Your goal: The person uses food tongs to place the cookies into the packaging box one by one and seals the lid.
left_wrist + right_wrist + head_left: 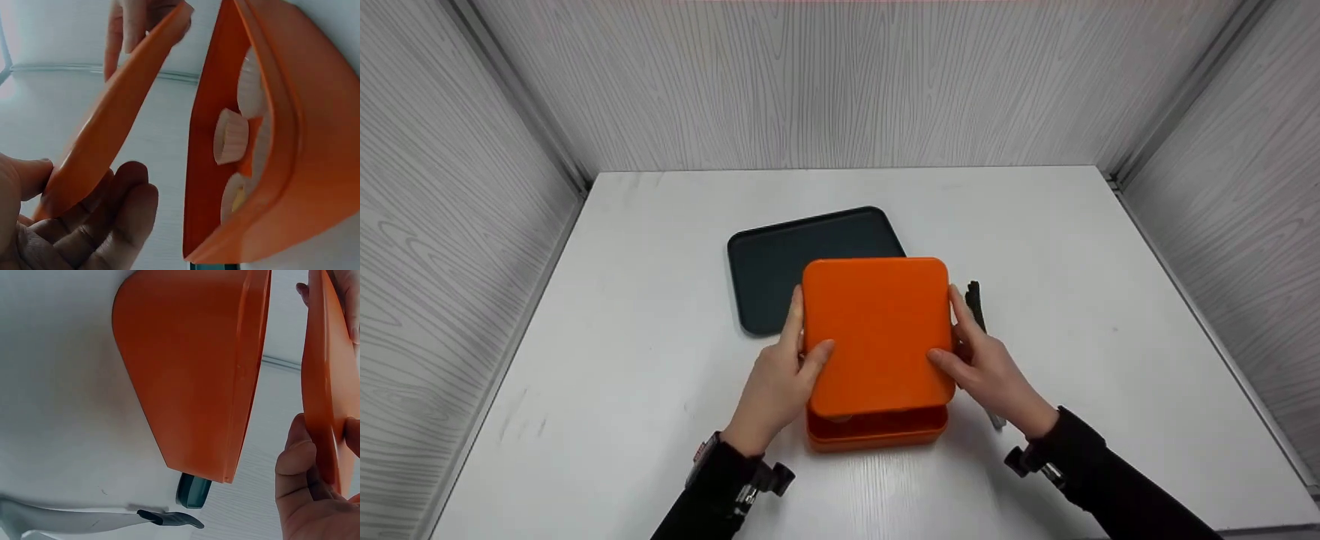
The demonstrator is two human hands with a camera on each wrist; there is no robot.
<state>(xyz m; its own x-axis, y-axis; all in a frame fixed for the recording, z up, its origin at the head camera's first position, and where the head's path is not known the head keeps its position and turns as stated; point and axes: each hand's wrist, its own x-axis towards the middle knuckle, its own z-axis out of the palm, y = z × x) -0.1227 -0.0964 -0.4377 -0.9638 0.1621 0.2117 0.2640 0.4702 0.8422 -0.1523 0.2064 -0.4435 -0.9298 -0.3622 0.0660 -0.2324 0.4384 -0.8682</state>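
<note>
An orange lid is held level just above an orange box on the white table. My left hand grips the lid's left edge, thumb on top and fingers underneath. My right hand grips its right edge the same way. In the left wrist view the lid is lifted clear of the box, and several small white cups sit inside. The right wrist view shows the box's outer wall and the lid pinched by my right hand.
A dark green tray lies flat behind the box. A dark utensil with a pale handle lies to the right, partly under my right hand. Grey panel walls close in the table on three sides.
</note>
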